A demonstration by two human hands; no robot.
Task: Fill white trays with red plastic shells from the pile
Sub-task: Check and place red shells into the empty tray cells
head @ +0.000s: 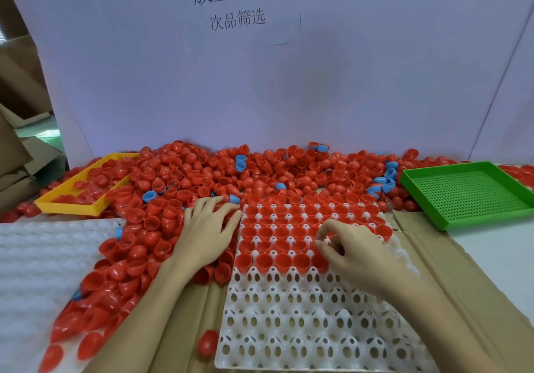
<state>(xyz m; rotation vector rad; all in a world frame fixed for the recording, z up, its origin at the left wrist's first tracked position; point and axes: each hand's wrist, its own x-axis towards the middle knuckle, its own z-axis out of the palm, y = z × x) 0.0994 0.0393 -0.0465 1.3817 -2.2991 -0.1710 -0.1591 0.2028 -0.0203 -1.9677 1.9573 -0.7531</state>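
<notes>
Roughly halfway through filling the white tray (303,323) – the far rows hold red shells (284,232) sitting cup-up, the near rows are bare sockets. Right hand (351,252) has its fingers curled over the row being worked; I can't tell if they're pinching a shell. Left hand (206,228) lies flat and relaxed on the pile (202,176), just beside the tray. Next up, I'd guess: seat a shell, grab more. Shells are glossy, thin domes; the tray's a molded grid with oval holes – a few blue shells (240,162) are mixed in.
</notes>
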